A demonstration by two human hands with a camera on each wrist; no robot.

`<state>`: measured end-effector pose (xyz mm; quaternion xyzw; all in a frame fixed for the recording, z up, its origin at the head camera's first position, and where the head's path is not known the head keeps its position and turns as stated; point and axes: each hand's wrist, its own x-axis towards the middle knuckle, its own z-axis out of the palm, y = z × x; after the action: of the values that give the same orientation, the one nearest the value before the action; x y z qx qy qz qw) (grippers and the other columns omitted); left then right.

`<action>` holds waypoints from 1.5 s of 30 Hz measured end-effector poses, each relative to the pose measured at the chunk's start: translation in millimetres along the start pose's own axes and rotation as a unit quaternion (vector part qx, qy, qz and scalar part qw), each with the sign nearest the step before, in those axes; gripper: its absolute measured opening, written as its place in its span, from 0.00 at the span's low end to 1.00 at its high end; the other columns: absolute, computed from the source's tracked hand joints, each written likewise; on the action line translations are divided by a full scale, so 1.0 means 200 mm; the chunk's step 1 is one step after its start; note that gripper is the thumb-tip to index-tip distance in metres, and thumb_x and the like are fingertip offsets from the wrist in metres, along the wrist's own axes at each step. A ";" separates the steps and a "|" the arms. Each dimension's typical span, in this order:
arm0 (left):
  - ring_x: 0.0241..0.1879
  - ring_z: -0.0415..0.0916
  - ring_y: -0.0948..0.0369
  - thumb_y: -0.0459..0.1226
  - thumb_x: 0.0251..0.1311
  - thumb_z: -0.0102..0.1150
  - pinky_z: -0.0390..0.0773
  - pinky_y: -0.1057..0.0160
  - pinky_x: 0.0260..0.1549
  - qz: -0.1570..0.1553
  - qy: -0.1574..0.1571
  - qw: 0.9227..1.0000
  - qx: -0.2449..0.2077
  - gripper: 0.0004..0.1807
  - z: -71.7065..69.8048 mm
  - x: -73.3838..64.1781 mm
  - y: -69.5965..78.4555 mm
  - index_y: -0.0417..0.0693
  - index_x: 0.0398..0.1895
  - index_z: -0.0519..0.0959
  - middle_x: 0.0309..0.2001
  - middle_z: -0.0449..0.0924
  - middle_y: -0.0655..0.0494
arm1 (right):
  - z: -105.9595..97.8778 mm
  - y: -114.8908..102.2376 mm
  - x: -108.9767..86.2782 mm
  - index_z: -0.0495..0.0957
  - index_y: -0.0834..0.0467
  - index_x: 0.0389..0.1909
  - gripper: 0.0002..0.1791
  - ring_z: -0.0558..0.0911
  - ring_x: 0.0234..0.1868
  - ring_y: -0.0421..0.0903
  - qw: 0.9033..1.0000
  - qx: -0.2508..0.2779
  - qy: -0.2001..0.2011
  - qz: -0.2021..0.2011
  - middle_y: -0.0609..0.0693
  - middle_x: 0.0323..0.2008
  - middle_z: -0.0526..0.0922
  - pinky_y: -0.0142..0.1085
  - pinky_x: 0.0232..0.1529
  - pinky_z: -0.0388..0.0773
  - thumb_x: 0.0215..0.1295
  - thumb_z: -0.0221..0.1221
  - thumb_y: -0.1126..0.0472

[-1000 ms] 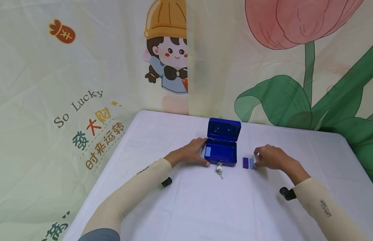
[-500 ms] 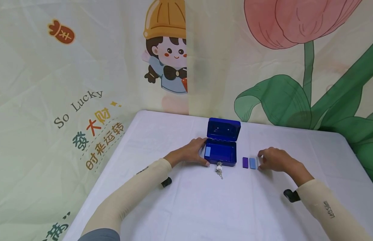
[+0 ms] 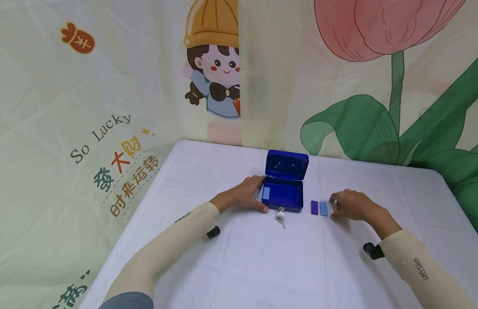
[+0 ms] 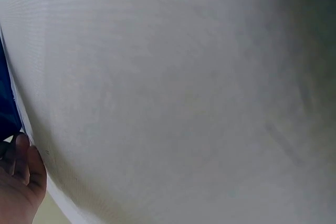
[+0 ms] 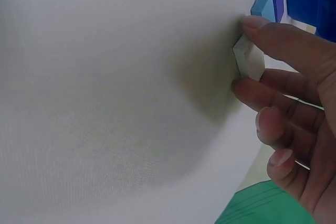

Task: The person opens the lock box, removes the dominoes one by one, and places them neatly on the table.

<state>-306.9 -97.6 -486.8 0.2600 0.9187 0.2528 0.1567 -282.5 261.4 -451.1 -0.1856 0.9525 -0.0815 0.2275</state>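
Observation:
A blue cash box [image 3: 282,194] stands with its lid [image 3: 287,165] raised in the head view. My left hand [image 3: 248,194] holds its left side, thumb near the front corner and fingers toward the back; the left wrist view catches only part of that hand. Inside the box, a light blue block [image 3: 266,193] lies against the left wall. To the right of the box, a purple block [image 3: 314,207] and another light blue block [image 3: 323,209] lie side by side. My right hand [image 3: 352,205] pinches a white block [image 5: 249,59] between thumb and finger, beside that row.
A small padlock with keys [image 3: 280,216] hangs at the front of the box. The white-covered table [image 3: 239,262] reaches back to a printed backdrop [image 3: 277,86]. Dark wrist cameras [image 3: 372,250] sit under both sleeves.
My right hand has moved slightly right, away from the light blue block beside the purple one, uncovering it, and stays at the white block. My left hand has kept its place on the box.

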 end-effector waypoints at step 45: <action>0.68 0.61 0.53 0.59 0.45 0.76 0.63 0.51 0.71 -0.022 -0.011 1.000 0.003 0.64 -0.01 -0.01 0.02 0.50 0.80 0.50 0.71 0.63 0.48 | -0.15 -0.49 0.17 0.80 0.64 0.57 0.30 0.80 0.29 0.42 0.992 0.000 0.080 -0.096 0.45 0.25 0.82 0.37 0.34 0.83 0.60 0.71 0.49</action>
<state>-304.2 -96.6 -483.3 0.2433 0.9229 0.2440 0.1719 -293.3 159.5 -414.8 -0.2695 0.9453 -0.1173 0.1411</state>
